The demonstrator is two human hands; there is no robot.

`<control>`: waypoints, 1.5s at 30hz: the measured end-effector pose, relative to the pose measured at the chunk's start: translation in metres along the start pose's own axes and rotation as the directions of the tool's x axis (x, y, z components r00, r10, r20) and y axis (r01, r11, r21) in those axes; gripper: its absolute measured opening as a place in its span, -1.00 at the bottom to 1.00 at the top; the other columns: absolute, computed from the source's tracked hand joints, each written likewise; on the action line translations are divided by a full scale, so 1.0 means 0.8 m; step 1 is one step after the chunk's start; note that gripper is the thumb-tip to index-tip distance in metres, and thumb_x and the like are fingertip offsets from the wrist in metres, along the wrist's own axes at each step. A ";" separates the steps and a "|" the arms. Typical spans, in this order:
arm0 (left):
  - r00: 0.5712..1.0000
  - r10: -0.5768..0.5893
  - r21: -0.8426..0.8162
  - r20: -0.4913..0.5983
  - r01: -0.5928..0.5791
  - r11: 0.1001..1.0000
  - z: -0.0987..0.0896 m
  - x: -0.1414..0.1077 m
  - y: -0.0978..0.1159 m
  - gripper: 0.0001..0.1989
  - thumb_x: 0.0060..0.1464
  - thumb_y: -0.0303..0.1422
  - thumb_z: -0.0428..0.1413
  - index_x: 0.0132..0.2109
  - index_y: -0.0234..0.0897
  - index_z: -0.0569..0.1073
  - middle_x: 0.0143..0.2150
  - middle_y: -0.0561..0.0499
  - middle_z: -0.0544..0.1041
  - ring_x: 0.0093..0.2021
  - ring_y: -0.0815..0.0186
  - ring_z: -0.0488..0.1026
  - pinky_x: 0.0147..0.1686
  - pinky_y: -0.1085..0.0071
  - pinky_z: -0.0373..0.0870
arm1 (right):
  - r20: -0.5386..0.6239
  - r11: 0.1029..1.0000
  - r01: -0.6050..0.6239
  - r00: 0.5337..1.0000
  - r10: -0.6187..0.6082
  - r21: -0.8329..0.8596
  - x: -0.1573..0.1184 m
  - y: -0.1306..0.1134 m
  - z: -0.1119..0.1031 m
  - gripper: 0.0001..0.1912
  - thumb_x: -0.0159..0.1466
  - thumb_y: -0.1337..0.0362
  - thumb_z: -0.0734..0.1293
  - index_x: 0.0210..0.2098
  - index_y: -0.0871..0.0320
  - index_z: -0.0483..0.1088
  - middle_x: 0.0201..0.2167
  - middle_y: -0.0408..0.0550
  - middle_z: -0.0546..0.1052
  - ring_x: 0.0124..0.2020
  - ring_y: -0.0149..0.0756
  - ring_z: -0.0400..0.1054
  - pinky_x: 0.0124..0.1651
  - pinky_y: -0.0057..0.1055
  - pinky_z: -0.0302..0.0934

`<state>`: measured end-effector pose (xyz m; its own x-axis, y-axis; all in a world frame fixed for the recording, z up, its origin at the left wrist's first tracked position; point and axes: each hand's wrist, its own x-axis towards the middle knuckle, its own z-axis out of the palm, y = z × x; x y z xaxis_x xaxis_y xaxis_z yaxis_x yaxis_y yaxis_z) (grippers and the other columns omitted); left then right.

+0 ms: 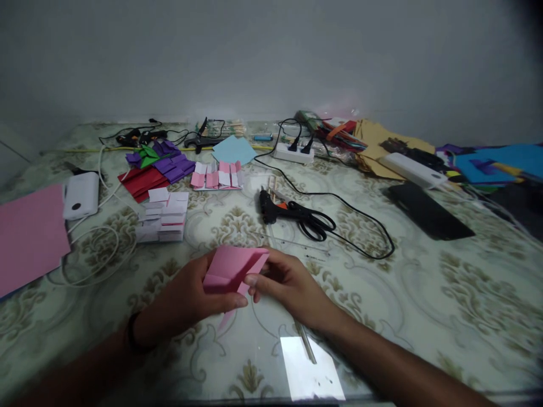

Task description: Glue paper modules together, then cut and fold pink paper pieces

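Observation:
A folded piece of pink paper (231,264) is held between both hands above the patterned tabletop, near the middle of the view. My left hand (189,291) grips its left side, the thumb lying along the lower edge. On the right, my right hand (292,282) pinches the paper's right side between thumb and fingers. A narrow pink flap hangs below the left thumb. Under my right wrist, a thin metallic rod (307,345) lies partly over a white paper piece (311,370).
Beyond the hands lie a black glue gun (267,206), scissors (316,220) and a clear ruler (292,244). Folded white papers (165,217) and pink sheets (31,237) are at left. A power strip (294,153) stands behind; a black phone-like slab (428,210) is at right.

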<state>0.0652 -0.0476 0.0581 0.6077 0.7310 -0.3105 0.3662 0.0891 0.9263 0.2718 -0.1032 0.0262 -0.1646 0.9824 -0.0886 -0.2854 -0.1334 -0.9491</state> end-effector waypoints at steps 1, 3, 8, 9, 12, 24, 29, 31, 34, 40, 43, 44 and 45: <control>1.000 -0.002 -0.033 0.029 0.003 0.999 0.000 -0.001 0.003 -0.62 0.04 -0.31 0.35 0.04 -0.18 0.64 -0.21 0.05 0.74 -0.27 0.19 0.66 -0.29 0.41 0.55 | 0.011 1.000 0.002 1.000 -0.002 -0.005 0.000 0.000 0.000 -0.71 0.19 0.13 0.63 -0.26 0.15 0.56 -0.46 -0.20 0.55 -0.45 -0.41 0.44 -0.37 -0.48 0.39; 0.996 -0.005 -0.048 0.090 0.009 0.999 0.000 -0.001 0.006 -0.75 0.10 -0.31 0.30 -0.05 -0.19 0.69 -0.24 0.05 0.74 -0.30 0.23 0.64 -0.31 0.44 0.52 | 0.026 1.000 0.007 1.000 -0.006 -0.012 0.000 0.000 0.001 -0.72 0.19 0.13 0.63 -0.27 0.15 0.57 -0.46 -0.20 0.54 -0.45 -0.42 0.42 -0.37 -0.49 0.38; 0.999 -0.051 0.090 -0.008 0.051 0.995 0.002 0.001 0.000 -0.84 0.11 -0.28 0.26 -0.28 -0.27 0.67 -0.53 0.11 0.56 -0.54 0.36 0.42 -0.55 0.51 0.29 | 0.034 1.000 -0.002 0.999 0.003 -0.020 0.001 -0.003 0.001 -0.68 0.22 0.07 0.61 -0.24 0.15 0.56 -0.46 -0.20 0.52 -0.45 -0.40 0.41 -0.35 -0.46 0.39; 0.997 -0.061 0.112 -0.040 0.065 0.992 0.002 0.001 -0.001 -0.83 0.10 -0.26 0.27 -0.32 -0.29 0.64 -0.56 0.12 0.53 -0.56 0.37 0.39 -0.56 0.50 0.25 | 0.028 1.000 -0.006 1.000 0.007 -0.031 0.001 -0.003 0.001 -0.67 0.23 0.05 0.60 -0.24 0.15 0.54 -0.46 -0.19 0.52 -0.45 -0.39 0.41 -0.34 -0.45 0.39; 0.995 -0.074 0.158 -0.068 0.084 0.984 0.003 0.002 -0.005 -0.77 0.11 -0.21 0.27 -0.35 -0.31 0.57 -0.56 0.11 0.52 -0.54 0.36 0.39 -0.54 0.49 0.23 | 0.009 0.997 -0.014 1.000 0.015 -0.080 0.001 -0.004 -0.001 -0.65 0.25 0.02 0.58 -0.26 0.16 0.50 -0.47 -0.19 0.53 -0.45 -0.38 0.42 -0.32 -0.44 0.38; 0.962 0.225 0.427 -0.156 -0.139 0.893 0.011 0.002 -0.017 -0.77 0.33 -0.22 0.06 -0.17 -0.26 0.52 -0.44 0.08 0.57 -0.46 0.30 0.46 -0.42 0.42 0.31 | -0.031 0.974 -0.008 1.000 0.001 -0.228 0.002 0.007 -0.001 -0.60 0.28 -0.02 0.54 -0.29 0.13 0.38 -0.46 -0.20 0.47 -0.49 -0.37 0.38 -0.36 -0.42 0.29; 0.931 0.322 0.497 -0.170 -0.201 0.844 0.011 0.004 -0.022 -0.64 0.35 -0.23 0.06 -0.43 -0.24 0.41 -0.59 0.14 0.40 -0.57 0.38 0.30 -0.50 0.42 0.20 | -0.020 0.961 -0.014 1.000 0.009 -0.277 -0.003 0.015 0.002 -0.62 0.28 0.01 0.55 -0.24 0.13 0.39 -0.45 -0.20 0.48 -0.46 -0.36 0.39 -0.35 -0.42 0.27; 0.917 0.348 0.537 -0.197 -0.196 0.820 0.010 0.004 -0.021 -0.62 0.34 -0.28 0.07 -0.49 -0.23 0.37 -0.63 0.17 0.33 -0.61 0.41 0.23 -0.51 0.42 0.15 | -0.007 0.958 -0.018 1.000 0.017 -0.285 -0.005 0.017 0.003 -0.62 0.28 0.02 0.56 -0.22 0.12 0.39 -0.46 -0.21 0.49 -0.46 -0.36 0.39 -0.35 -0.42 0.27; 0.910 0.368 0.562 -0.190 -0.207 0.801 0.011 0.002 -0.020 -0.61 0.35 -0.33 0.07 -0.50 -0.24 0.37 -0.63 0.17 0.30 -0.60 0.42 0.20 -0.53 0.43 0.10 | 0.002 0.962 -0.015 1.000 0.016 -0.272 -0.006 0.018 0.003 -0.62 0.29 0.01 0.55 -0.23 0.12 0.37 -0.46 -0.21 0.50 -0.45 -0.36 0.39 -0.35 -0.42 0.27; 0.922 0.375 0.531 -0.099 -0.270 0.803 0.012 0.001 -0.020 -0.68 0.34 -0.34 0.03 -0.42 -0.25 0.42 -0.58 0.13 0.40 -0.56 0.40 0.29 -0.52 0.43 0.13 | -0.015 0.974 -0.013 1.000 0.009 -0.225 -0.004 0.014 0.004 -0.62 0.29 0.01 0.55 -0.24 0.12 0.38 -0.45 -0.24 0.43 -0.45 -0.39 0.32 -0.37 -0.44 0.25; 0.940 0.333 0.490 -0.079 -0.254 0.834 0.012 0.001 -0.018 -0.69 0.34 -0.32 0.02 -0.40 -0.25 0.43 -0.57 0.13 0.43 -0.55 0.39 0.32 -0.51 0.43 0.16 | -0.021 0.976 -0.008 1.000 0.004 -0.218 -0.004 0.011 0.005 -0.61 0.27 0.02 0.57 -0.26 0.12 0.37 -0.45 -0.24 0.41 -0.44 -0.39 0.30 -0.38 -0.45 0.25; 0.942 0.328 0.474 -0.076 -0.255 0.843 0.012 0.000 -0.017 -0.69 0.35 -0.31 0.02 -0.40 -0.25 0.43 -0.56 0.14 0.44 -0.55 0.39 0.32 -0.50 0.43 0.16 | -0.022 0.976 -0.007 1.000 0.002 -0.220 -0.005 0.011 0.005 -0.61 0.27 0.02 0.57 -0.27 0.12 0.37 -0.45 -0.24 0.41 -0.44 -0.40 0.29 -0.38 -0.45 0.25; 0.944 0.321 0.460 -0.071 -0.254 0.851 0.012 0.000 -0.016 -0.68 0.36 -0.29 0.02 -0.39 -0.25 0.44 -0.55 0.13 0.45 -0.53 0.38 0.34 -0.49 0.43 0.18 | -0.023 0.975 -0.006 1.000 0.001 -0.222 -0.005 0.010 0.005 -0.61 0.27 0.02 0.57 -0.27 0.12 0.37 -0.45 -0.25 0.41 -0.45 -0.40 0.30 -0.39 -0.46 0.25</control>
<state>0.0670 -0.0549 0.0442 0.6411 0.7672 0.0193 0.4812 -0.4214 0.7687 0.2667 -0.1086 0.0197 -0.1434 0.9850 -0.0961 -0.0676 -0.1066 -0.9920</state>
